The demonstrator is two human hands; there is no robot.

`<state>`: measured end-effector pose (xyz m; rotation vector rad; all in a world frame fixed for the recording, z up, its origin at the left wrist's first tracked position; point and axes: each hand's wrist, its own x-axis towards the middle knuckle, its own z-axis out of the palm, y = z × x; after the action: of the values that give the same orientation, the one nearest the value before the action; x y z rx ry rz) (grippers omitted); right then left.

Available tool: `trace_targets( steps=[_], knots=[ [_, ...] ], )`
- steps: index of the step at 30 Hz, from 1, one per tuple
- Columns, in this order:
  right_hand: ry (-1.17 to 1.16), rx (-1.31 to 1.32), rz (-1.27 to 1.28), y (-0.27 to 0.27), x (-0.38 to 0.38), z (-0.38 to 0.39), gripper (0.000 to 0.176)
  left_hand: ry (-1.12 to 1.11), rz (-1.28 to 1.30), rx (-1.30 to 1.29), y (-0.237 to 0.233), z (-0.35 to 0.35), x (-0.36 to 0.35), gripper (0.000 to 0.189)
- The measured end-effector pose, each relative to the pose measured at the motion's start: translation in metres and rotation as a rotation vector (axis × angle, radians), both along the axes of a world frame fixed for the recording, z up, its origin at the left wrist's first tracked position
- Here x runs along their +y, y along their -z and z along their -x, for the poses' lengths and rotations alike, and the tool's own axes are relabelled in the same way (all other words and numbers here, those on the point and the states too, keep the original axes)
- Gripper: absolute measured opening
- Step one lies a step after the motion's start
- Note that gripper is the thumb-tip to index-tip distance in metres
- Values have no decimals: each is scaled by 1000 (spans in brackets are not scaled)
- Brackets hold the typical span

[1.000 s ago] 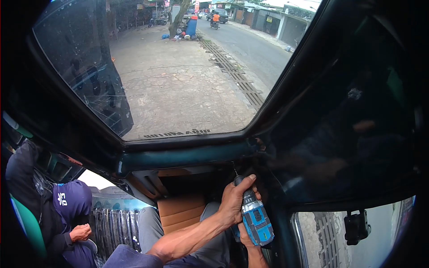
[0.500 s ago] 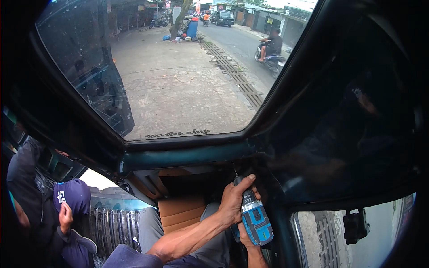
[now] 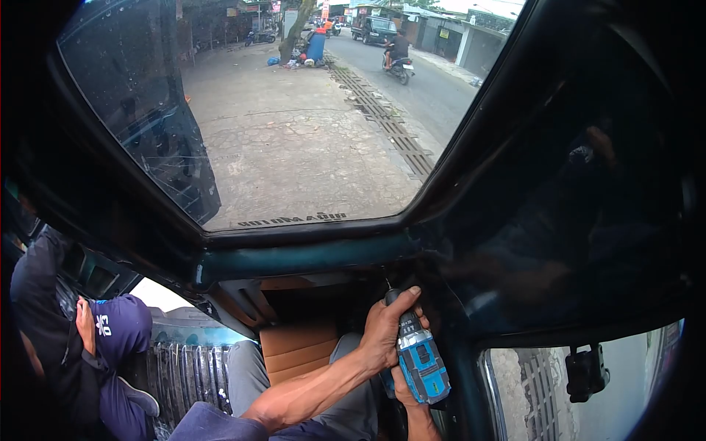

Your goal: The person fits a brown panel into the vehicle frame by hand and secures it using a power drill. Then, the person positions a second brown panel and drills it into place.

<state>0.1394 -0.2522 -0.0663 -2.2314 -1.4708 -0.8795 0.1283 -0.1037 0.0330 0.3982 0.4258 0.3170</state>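
Observation:
A blue and black cordless drill points up and away, its thin bit reaching the dark panel below the window frame. My left hand is wrapped round the front of the drill, thumb laid over the top by the chuck. Lower down, my right hand grips the drill from underneath, partly hidden behind its body. Both hands are closed on the tool.
At left, another person sits with a hand near dark blue trousers, beside a ribbed metal floor. A tan panel lies behind my forearm. A black bracket hangs at the lower-right window. Outside are pavement and a road.
My hands and the drill hold almost the same place. The other person's hand has shifted left and up. Outside, the motorcycle has travelled farther along the road.

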Motion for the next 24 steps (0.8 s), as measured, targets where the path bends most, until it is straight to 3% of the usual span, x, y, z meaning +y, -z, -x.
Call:
trace_targets(
  steps=[24],
  knots=[
    [0, -43, -38, 8, 0, -3, 5, 7, 22, 7, 1, 1, 0, 30]
  ],
)
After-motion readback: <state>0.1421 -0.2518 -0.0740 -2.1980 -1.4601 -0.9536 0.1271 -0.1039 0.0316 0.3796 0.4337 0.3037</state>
